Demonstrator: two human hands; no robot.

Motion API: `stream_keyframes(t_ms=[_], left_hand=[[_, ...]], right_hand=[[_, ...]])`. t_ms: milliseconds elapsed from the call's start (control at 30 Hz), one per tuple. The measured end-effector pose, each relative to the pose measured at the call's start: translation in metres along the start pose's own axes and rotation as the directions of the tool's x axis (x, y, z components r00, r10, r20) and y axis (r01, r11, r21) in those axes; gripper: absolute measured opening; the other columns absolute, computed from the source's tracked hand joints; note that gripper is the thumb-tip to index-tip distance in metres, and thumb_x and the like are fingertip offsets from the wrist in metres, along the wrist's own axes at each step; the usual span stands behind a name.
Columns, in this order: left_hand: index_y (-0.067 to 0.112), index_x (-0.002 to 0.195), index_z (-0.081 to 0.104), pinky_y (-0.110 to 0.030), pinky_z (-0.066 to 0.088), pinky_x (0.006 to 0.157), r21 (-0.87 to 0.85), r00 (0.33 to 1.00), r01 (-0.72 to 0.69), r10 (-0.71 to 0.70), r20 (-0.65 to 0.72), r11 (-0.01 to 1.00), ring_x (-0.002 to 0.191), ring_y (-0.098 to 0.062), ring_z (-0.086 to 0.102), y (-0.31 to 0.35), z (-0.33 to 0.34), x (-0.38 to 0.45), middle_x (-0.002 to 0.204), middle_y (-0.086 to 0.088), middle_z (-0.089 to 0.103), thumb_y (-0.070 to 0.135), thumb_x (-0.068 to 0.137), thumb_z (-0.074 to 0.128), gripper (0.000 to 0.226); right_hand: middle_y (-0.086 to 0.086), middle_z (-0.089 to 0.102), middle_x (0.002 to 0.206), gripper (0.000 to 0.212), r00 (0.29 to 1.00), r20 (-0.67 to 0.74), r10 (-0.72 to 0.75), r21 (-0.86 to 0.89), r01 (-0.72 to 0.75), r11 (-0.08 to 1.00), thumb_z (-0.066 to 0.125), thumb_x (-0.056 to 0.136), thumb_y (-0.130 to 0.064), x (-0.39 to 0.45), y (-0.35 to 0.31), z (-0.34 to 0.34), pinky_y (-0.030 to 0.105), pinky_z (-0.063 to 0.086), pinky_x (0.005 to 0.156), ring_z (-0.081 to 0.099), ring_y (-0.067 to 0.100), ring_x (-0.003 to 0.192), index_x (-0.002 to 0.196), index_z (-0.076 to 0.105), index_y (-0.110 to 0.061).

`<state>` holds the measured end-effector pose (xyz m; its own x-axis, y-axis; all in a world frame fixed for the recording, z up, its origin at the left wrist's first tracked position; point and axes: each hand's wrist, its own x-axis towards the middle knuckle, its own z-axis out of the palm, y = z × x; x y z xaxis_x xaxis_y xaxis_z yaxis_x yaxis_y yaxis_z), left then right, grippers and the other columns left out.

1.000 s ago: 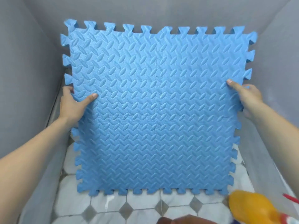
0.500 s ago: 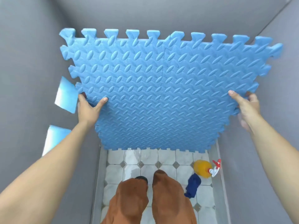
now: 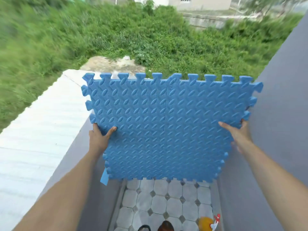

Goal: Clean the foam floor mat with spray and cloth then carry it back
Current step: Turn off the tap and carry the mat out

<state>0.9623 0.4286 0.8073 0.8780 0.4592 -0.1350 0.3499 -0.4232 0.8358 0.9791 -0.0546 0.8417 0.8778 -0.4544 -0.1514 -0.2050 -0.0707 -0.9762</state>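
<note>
The blue foam floor mat, with puzzle-tooth edges and an oval tread pattern, is held up in the air in front of me, tilted with its far edge raised. My left hand grips its left edge, thumb on the top face. My right hand grips its right edge the same way. An orange spray bottle with a red and white trigger stands on the tiled floor at the bottom right. The cloth is not visible.
I stand in a narrow tiled strip between grey walls. A low grey parapet runs on the left, with a white corrugated roof beyond it. Tall green grass lies ahead. My feet show at the bottom.
The mat has been lifted from the floor to chest height and tipped flatter. My view has risen from the walls to the grass outside. Both hands keep their grip on the edges.
</note>
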Motion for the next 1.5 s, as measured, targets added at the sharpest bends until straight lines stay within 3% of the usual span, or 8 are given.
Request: stream_keyframes(t_ms=[333,500,733,833,1033,1167,1367,1500], left_hand=[[0.012,0.134,0.034,-0.047,0.034,0.105,-0.068,0.97,0.075,-0.088,-0.227,0.995,0.124,-0.036,0.039,0.007,-0.071,-0.077,0.129,-0.02,0.041,0.049,0.081,0.068,0.074],[0.018,0.136,0.03,-0.044,0.035,0.103,-0.083,0.928,0.123,-0.145,-0.343,0.989,0.125,-0.033,0.039,0.004,-0.111,-0.138,0.13,-0.017,0.04,0.054,0.08,0.066,0.076],[0.016,0.142,0.025,-0.043,0.036,0.106,-0.146,0.795,0.259,-0.297,-0.529,0.955,0.126,-0.033,0.042,-0.038,-0.158,-0.247,0.132,-0.015,0.039,0.059,0.08,0.063,0.084],[0.014,0.142,0.025,-0.042,0.036,0.105,-0.178,0.727,0.311,-0.354,-0.588,0.934,0.125,-0.034,0.043,-0.061,-0.177,-0.301,0.132,-0.016,0.039,0.059,0.081,0.062,0.084],[0.011,0.146,0.02,-0.04,0.033,0.108,-0.206,0.565,0.426,-0.437,-0.7,0.881,0.129,-0.03,0.036,-0.122,-0.227,-0.42,0.134,-0.012,0.038,0.064,0.068,0.071,0.107],[0.004,0.148,0.012,-0.042,0.033,0.109,-0.26,0.452,0.536,-0.533,-0.716,0.804,0.131,-0.032,0.035,-0.165,-0.25,-0.518,0.137,-0.018,0.033,0.057,0.064,0.079,0.12],[0.007,0.143,0.02,-0.043,0.038,0.1,-0.474,0.173,0.576,-0.666,-0.726,0.666,0.124,-0.034,0.041,-0.226,-0.245,-0.684,0.133,-0.015,0.034,0.054,0.067,0.079,0.107],[0.004,0.145,0.018,-0.042,0.036,0.102,-0.621,-0.052,0.571,-0.732,-0.68,0.536,0.13,-0.036,0.038,-0.255,-0.23,-0.791,0.141,-0.021,0.031,0.054,0.067,0.079,0.111]], right_hand=[[0.004,0.07,0.116,0.071,0.981,0.157,-0.113,-0.006,0.116,0.993,0.09,0.062,-0.032,-0.011,-0.064,0.037,0.045,0.055,0.09,0.068,0.023,0.101,0.122,0.055,-0.017],[-0.005,0.068,0.105,0.042,0.928,0.349,-0.133,-0.023,0.15,0.988,0.087,0.07,-0.029,-0.025,-0.095,0.061,0.038,0.049,0.078,0.065,0.014,0.089,0.092,0.053,-0.037],[-0.011,0.062,0.084,0.028,0.772,0.607,-0.191,-0.097,0.31,0.946,0.081,0.078,-0.018,-0.075,-0.129,0.119,0.015,0.054,0.048,0.064,-0.003,0.062,0.081,0.056,-0.029],[-0.005,0.073,0.1,0.054,0.675,0.716,-0.18,-0.086,0.341,0.936,0.09,0.062,-0.044,-0.098,-0.119,0.145,0.04,0.063,0.065,0.071,0.016,0.084,0.103,0.063,-0.023],[0.002,0.065,0.113,0.046,0.526,0.833,-0.171,-0.016,0.331,0.944,0.082,0.077,-0.022,-0.225,-0.101,0.188,0.025,0.048,0.059,0.061,-0.003,0.07,0.114,0.056,-0.013],[-0.004,0.062,0.112,0.057,0.443,0.889,-0.114,-0.056,0.352,0.934,0.085,0.073,-0.03,-0.316,-0.072,0.208,0.039,0.052,0.08,0.064,0.013,0.09,0.116,0.049,-0.023],[-0.004,0.066,0.117,0.087,0.204,0.978,-0.045,-0.065,0.501,0.863,0.086,0.045,-0.068,-0.458,-0.024,0.236,0.051,0.054,0.09,0.065,0.024,0.105,0.116,0.049,-0.033],[-0.002,0.063,0.122,0.093,-0.007,0.999,-0.036,0.034,0.549,0.835,0.087,0.05,-0.064,-0.576,0.001,0.228,0.05,0.053,0.093,0.064,0.023,0.107,0.125,0.046,-0.027]])
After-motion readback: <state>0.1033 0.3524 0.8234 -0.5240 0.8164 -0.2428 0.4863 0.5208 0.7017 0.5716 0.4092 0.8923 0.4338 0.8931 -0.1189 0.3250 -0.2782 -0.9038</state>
